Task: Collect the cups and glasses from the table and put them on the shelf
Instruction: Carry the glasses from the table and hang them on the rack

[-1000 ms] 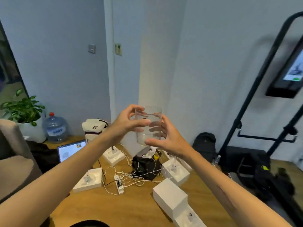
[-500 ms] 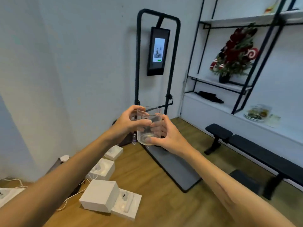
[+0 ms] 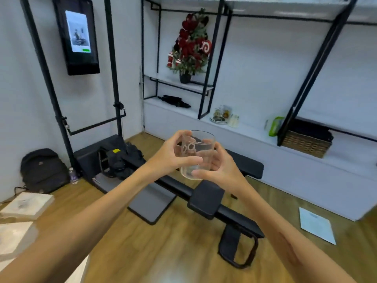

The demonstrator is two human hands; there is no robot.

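Note:
A clear glass (image 3: 201,148) with a faint white print is held upright at chest height between both hands. My left hand (image 3: 170,154) grips its left side, thumb across the front. My right hand (image 3: 221,167) wraps its right side and base. Ahead stands the white shelf (image 3: 255,133) with a black metal frame, its long lower ledge about a metre beyond the glass. On that ledge a plate with small glasses and jars (image 3: 221,115) sits near the middle.
A black bench (image 3: 206,198) lies on the wooden floor between me and the shelf. A wicker basket (image 3: 306,142) and a green pack (image 3: 274,125) sit on the ledge to the right. A flower pot (image 3: 190,48), a screen stand (image 3: 78,35), a backpack (image 3: 43,170) and white boxes (image 3: 27,205) are around.
The view has swung right from the table to face the shelf. Both hands have kept hold of the glass in front of me throughout.

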